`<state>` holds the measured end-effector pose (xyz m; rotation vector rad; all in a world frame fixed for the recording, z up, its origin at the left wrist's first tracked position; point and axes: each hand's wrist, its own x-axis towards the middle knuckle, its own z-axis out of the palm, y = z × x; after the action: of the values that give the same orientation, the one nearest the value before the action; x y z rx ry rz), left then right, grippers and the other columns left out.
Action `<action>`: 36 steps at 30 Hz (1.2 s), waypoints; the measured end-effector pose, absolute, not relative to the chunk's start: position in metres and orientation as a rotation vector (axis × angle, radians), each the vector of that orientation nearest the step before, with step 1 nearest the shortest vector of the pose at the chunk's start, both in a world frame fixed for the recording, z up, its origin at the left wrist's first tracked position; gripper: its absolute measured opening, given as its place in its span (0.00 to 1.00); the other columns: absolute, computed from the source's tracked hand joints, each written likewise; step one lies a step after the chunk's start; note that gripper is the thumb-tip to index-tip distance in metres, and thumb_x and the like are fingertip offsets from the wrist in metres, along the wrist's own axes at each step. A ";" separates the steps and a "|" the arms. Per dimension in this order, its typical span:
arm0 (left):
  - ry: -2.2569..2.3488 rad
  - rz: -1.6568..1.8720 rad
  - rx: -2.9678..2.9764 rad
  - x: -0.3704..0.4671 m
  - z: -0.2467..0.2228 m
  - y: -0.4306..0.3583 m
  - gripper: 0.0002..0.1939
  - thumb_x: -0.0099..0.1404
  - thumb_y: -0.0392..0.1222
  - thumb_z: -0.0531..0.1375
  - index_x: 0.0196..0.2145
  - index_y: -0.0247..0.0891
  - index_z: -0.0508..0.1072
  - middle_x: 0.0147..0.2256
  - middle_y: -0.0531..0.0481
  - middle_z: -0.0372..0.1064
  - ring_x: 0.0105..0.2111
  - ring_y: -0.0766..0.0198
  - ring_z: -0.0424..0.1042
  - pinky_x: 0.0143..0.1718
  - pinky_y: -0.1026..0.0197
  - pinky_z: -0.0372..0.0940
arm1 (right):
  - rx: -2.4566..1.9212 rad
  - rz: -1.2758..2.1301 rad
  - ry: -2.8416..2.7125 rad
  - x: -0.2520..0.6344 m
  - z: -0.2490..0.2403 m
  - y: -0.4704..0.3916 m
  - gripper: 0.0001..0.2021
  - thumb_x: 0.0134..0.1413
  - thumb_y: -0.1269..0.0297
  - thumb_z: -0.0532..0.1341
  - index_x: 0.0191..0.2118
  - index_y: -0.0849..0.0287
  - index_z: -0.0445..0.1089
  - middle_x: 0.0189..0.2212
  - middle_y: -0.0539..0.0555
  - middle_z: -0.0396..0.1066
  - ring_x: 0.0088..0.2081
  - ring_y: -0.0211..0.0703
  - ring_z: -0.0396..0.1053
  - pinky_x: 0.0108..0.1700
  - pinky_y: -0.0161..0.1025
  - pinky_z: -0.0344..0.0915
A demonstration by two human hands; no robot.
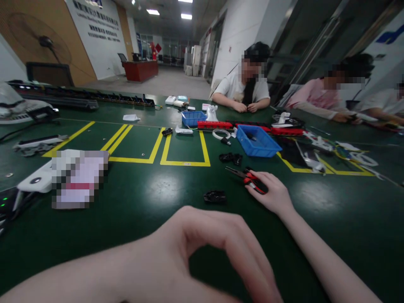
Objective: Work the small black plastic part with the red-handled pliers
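My left hand is large in the foreground, its fingers curled towards the thumb in a closed loop. The fingertips lie below the picture's edge, so whatever they hold is hidden. Farther right, my right hand is closed on the red and black handles of the pliers, whose jaws point left over the green table. Left of the pliers lies a black plastic part. More black parts rest just beyond the jaws.
A blue tray and a smaller blue tray stand on the green table near red strips. A phone-like object lies at the left. Cables and bags are at the right. People sit across the table.
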<state>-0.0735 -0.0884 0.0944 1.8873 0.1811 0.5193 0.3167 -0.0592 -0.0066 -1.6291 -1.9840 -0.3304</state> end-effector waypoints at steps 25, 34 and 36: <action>0.643 0.602 2.442 -0.001 0.013 -0.031 0.21 0.65 0.37 0.60 0.55 0.42 0.66 0.55 0.45 0.63 0.54 0.56 0.63 0.54 0.46 0.63 | -1.331 -0.724 -2.372 0.309 0.008 -0.079 0.28 0.56 0.65 0.60 0.62 0.60 0.57 0.47 0.61 0.70 0.47 0.52 0.68 0.47 0.48 0.67; 0.702 0.629 2.433 0.005 0.007 -0.030 0.13 0.65 0.41 0.61 0.47 0.39 0.71 0.48 0.47 0.67 0.47 0.58 0.67 0.49 0.53 0.65 | -1.332 -0.820 -2.297 0.308 0.005 -0.074 0.27 0.58 0.62 0.58 0.61 0.62 0.55 0.47 0.63 0.68 0.48 0.55 0.66 0.52 0.54 0.63; 0.704 0.622 2.425 0.005 0.007 -0.027 0.13 0.63 0.44 0.62 0.45 0.39 0.72 0.46 0.47 0.67 0.45 0.59 0.68 0.48 0.55 0.65 | -1.305 -0.855 -2.280 0.310 0.002 -0.071 0.24 0.60 0.60 0.55 0.59 0.65 0.56 0.47 0.65 0.68 0.49 0.55 0.66 0.55 0.59 0.59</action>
<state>0.0048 -0.0272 0.0068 2.4251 0.7040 0.6215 0.3098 -0.0709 0.0024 -1.3053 -2.2795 -0.8546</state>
